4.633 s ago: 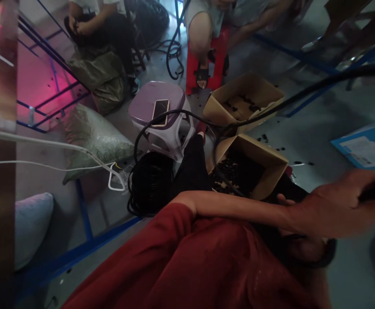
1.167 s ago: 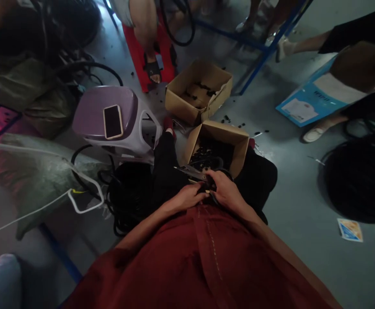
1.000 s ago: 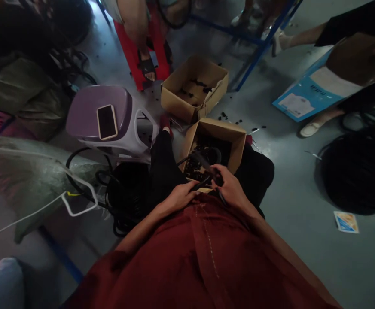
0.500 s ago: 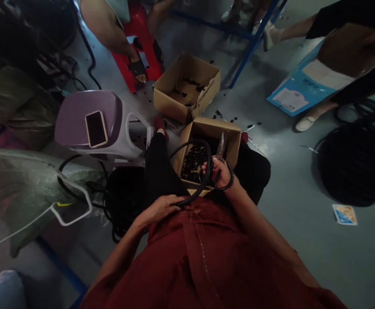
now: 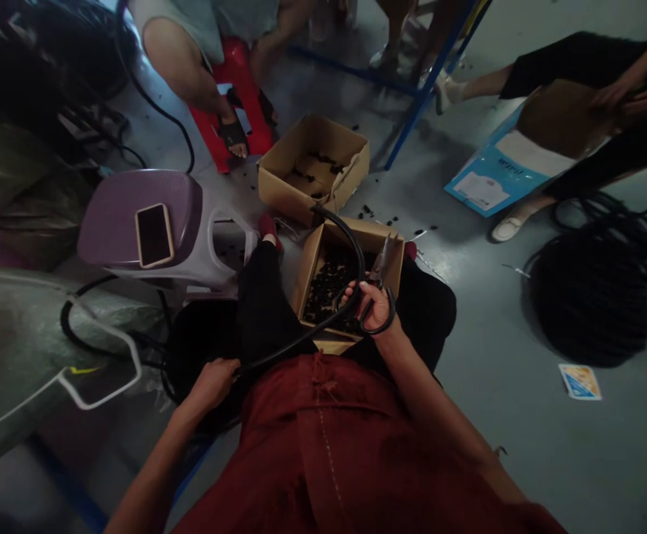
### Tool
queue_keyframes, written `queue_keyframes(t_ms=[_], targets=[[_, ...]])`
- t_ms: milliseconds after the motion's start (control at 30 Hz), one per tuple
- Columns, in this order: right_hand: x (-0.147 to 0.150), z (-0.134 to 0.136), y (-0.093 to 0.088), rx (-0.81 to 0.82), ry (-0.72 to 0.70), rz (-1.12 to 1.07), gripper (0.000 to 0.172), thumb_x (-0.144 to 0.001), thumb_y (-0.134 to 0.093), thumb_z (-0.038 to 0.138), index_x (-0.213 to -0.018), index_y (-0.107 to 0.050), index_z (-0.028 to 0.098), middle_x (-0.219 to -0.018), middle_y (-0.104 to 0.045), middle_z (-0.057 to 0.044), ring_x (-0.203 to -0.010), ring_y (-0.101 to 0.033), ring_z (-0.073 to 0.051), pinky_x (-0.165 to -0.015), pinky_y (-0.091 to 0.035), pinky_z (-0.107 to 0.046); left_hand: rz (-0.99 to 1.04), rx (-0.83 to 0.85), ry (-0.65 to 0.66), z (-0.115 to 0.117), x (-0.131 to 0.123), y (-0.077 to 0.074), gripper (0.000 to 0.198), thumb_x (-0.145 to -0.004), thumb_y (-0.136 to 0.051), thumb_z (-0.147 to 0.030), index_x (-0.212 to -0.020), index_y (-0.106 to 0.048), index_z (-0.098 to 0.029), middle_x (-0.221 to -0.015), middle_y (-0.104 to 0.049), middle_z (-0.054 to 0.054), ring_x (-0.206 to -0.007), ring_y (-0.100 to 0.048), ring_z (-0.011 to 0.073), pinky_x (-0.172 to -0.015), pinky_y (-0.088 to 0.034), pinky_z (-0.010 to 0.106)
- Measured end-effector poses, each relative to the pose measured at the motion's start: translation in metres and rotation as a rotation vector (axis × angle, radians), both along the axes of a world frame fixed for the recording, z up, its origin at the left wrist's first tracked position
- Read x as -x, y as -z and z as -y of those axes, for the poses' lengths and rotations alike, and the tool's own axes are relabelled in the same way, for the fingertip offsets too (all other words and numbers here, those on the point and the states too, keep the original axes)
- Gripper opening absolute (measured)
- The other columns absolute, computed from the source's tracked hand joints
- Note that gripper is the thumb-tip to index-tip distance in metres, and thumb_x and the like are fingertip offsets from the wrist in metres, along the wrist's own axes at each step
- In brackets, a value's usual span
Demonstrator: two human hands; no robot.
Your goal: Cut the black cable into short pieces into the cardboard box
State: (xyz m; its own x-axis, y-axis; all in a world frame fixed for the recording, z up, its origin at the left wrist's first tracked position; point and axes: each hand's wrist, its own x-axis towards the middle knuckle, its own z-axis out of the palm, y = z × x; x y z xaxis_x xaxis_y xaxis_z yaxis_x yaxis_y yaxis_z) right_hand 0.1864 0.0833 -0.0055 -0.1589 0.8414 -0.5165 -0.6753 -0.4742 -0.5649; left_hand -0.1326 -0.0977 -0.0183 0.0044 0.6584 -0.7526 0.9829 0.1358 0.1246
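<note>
While the right hand [image 5: 373, 308] curls around the looped black handles of a pair of scissors [image 5: 383, 259], blades pointing up, the left hand [image 5: 206, 386] closes on a black cable [image 5: 323, 322]. The cable rises just beside the scissors and arcs over a cardboard box [image 5: 307, 274] of small black pieces [image 5: 328, 285], set between the person's black-clad legs [image 5: 261, 311]. A second box [image 5: 312, 167] stands beyond it. A phone [image 5: 153, 236] lies on a lilac stool [image 5: 134, 215]. Lettering on a blue folder [image 5: 484, 185] is too small to read, and a co-worker's lap hides its top corner.
</note>
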Motion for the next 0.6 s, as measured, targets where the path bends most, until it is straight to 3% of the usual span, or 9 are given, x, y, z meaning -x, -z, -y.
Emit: queue_keyframes(t_ms=[133,367,600], targets=[[0.000,0.013,0.009,0.043,-0.025,-0.029,0.034,-0.063,-0.070,0.022,-0.090,-0.050,0.022,-0.069,-0.064,0.004,-0.063,-0.064,-0.013,-0.063,-0.056,-0.030,-0.070,0.057,-0.037,0.016,0.016,0.018,0.023,-0.084,-0.042,-0.017,-0.102,-0.056,-0.018,-0.105,-0.063,0.012,-0.102,-0.058,0.0235,-0.085,-0.041,0.031],[-0.004,0.017,0.024,0.000,-0.008,0.002,0.037,-0.062,-0.072,0.021,-0.090,-0.048,0.023,-0.070,-0.065,0.005,-0.065,-0.064,-0.013,-0.063,-0.056,-0.029,-0.005,0.132,-0.110,0.052,0.042,0.051,0.022,-0.082,-0.042,-0.015,-0.099,-0.056,-0.019,-0.108,-0.064,0.010,-0.103,-0.060,0.0204,-0.087,-0.042,0.026],[-0.006,0.021,0.033,-0.043,0.014,0.051,0.038,-0.063,-0.071,0.020,-0.093,-0.049,0.025,-0.070,-0.065,0.006,-0.066,-0.065,-0.013,-0.063,-0.056,-0.029,-0.039,0.182,-0.143,0.083,0.075,0.055,0.021,-0.081,-0.039,-0.009,-0.089,-0.057,-0.016,-0.100,-0.067,0.008,-0.097,-0.062,0.0197,-0.085,-0.043,0.027]])
